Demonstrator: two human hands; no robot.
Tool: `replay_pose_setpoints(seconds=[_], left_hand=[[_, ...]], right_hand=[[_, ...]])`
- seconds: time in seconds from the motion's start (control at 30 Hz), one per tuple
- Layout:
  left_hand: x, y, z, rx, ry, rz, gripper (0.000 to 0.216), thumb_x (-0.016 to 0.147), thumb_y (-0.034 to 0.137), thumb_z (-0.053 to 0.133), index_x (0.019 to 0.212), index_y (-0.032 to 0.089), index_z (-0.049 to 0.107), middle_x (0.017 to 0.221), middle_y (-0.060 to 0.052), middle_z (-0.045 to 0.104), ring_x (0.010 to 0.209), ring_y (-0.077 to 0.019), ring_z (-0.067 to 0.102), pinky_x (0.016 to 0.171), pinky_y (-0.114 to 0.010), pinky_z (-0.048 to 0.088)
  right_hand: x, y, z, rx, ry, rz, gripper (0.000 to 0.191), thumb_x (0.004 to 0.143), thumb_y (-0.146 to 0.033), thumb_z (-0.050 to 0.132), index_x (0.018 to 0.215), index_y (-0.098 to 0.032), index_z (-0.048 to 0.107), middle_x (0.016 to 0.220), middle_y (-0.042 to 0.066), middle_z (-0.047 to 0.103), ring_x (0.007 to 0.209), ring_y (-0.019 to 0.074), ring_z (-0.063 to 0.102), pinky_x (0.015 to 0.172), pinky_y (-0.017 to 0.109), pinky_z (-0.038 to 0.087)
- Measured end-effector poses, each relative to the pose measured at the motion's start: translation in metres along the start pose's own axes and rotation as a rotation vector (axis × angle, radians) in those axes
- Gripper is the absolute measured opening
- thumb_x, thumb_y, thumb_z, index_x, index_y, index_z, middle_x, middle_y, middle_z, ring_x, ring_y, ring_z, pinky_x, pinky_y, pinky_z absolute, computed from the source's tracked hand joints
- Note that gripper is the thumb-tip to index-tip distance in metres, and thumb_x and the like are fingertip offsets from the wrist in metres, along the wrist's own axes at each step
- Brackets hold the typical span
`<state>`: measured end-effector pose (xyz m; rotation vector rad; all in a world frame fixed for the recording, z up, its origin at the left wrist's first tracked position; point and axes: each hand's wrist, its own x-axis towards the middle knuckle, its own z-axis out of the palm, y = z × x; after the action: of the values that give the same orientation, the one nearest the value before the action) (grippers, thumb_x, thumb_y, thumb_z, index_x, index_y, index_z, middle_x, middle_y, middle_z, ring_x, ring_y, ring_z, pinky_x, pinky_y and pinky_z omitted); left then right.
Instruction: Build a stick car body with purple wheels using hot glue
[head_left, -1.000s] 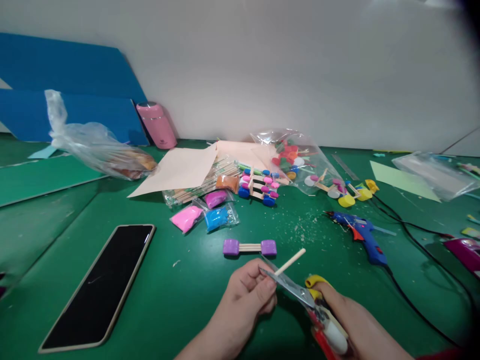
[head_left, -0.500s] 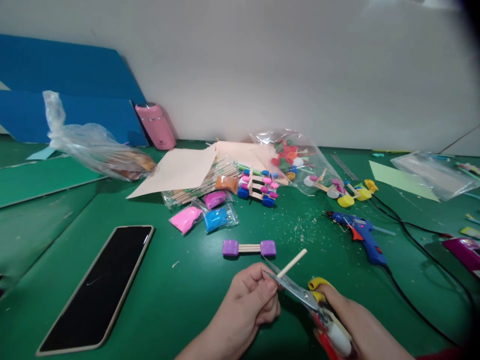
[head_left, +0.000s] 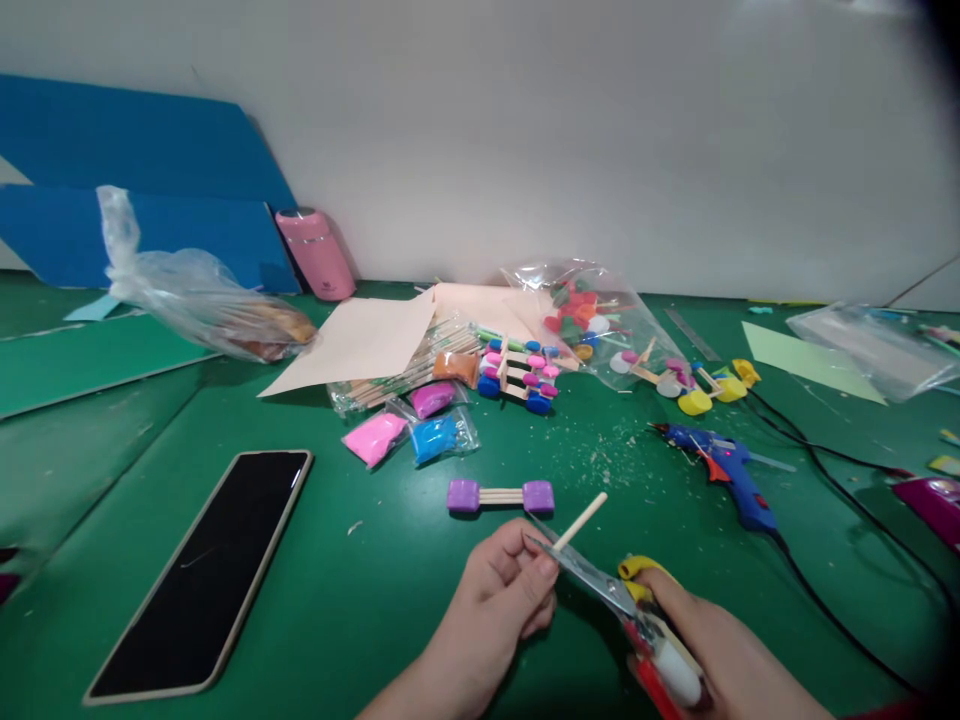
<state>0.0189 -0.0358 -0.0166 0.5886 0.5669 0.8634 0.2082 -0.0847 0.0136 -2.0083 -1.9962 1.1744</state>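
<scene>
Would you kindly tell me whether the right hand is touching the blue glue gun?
Apart: the head view shows green tabletop between the right hand, which holds the scissors, and the blue glue gun.

Scissors (head_left: pixel 616 593) apparently around pale stick (head_left: pixel 581 521)

Light moderate, diffuse, cool; wall (head_left: pixel 525 150) greyish, darkening toward 2 o'clock. Soft shadow right of pink flask (head_left: pixel 316 256), 10 o'clock; deeper shade on green tabletop (head_left: pixel 360 560), 5 o'clock. Glints on clear bag (head_left: pixel 630 310), 2 o'clock, scissors (head_left: pixel 592 579), 5 o'clock, phone (head_left: pixel 202 570), 8 o'clock. Phone stretched by wide lens. Black vignetting, 2 and 4 o'clock; outer edges soft.
</scene>
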Motion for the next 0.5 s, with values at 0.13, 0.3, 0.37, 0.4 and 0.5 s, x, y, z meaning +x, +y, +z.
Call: replay_pose_setpoints(seconds=[0.13, 0.3, 0.37, 0.4, 0.5], left_hand=[[-0.0012, -0.0017, 0.0000, -0.014, -0.022, 0.024, 0.023, 0.076, 0.034, 0.061, 0.069, 0.015, 0.049, 0.042, 0.010, 0.033, 0.038, -0.0043, 0.025, 0.044, -0.023, 0.016], [-0.0022, 0.0025, 0.0030, -0.162, -0.122, -0.066, 0.023, 0.074, 0.034, 0.063, 0.068, 0.017, 0.048, 0.038, 0.012, 0.028, 0.034, -0.0032, 0.018, 0.043, -0.022, 0.018], [-0.0011, 0.0038, 0.0030, -0.136, -0.095, -0.051, 0.022, 0.074, 0.033, 0.063, 0.069, 0.016, 0.048, 0.039, 0.012, 0.027, 0.034, -0.0032, 0.019, 0.043, -0.022, 0.016], [-0.0004, 0.0041, 0.0028, -0.108, -0.068, -0.031, 0.022, 0.074, 0.032, 0.063, 0.069, 0.016, 0.048, 0.040, 0.012, 0.028, 0.035, -0.0035, 0.020, 0.044, -0.023, 0.016], [0.0004, 0.0043, 0.0026, -0.049, -0.004, 0.023, 0.023, 0.074, 0.033, 0.063, 0.068, 0.016, 0.048, 0.042, 0.010, 0.031, 0.038, -0.0046, 0.023, 0.044, -0.023, 0.017]], right_hand=[[-0.0012, -0.0020, 0.0031, 0.016, 0.038, -0.019, 0.021, 0.067, -0.016, 0.051, 0.087, -0.022, 0.048, 0.074, 0.001, 0.065, 0.062, 0.0170, 0.058, 0.055, 0.022, 0.042], [-0.0047, 0.0039, 0.0069, 0.026, 0.076, -0.014, 0.028, 0.065, -0.018, 0.055, 0.092, -0.024, 0.050, 0.072, 0.000, 0.065, 0.059, 0.0173, 0.060, 0.053, 0.022, 0.041], [-0.0035, 0.0038, 0.0054, 0.022, 0.068, 0.000, 0.025, 0.065, -0.019, 0.056, 0.088, -0.024, 0.051, 0.067, -0.001, 0.064, 0.056, 0.0173, 0.059, 0.051, 0.022, 0.040], [-0.0025, 0.0029, 0.0043, 0.021, 0.053, -0.001, 0.022, 0.065, -0.019, 0.056, 0.086, -0.024, 0.052, 0.067, -0.001, 0.064, 0.056, 0.0172, 0.059, 0.050, 0.022, 0.040], [0.0008, -0.0019, 0.0022, 0.021, 0.032, -0.012, 0.018, 0.065, -0.018, 0.055, 0.082, -0.024, 0.050, 0.071, 0.000, 0.064, 0.059, 0.0169, 0.058, 0.052, 0.022, 0.040]])
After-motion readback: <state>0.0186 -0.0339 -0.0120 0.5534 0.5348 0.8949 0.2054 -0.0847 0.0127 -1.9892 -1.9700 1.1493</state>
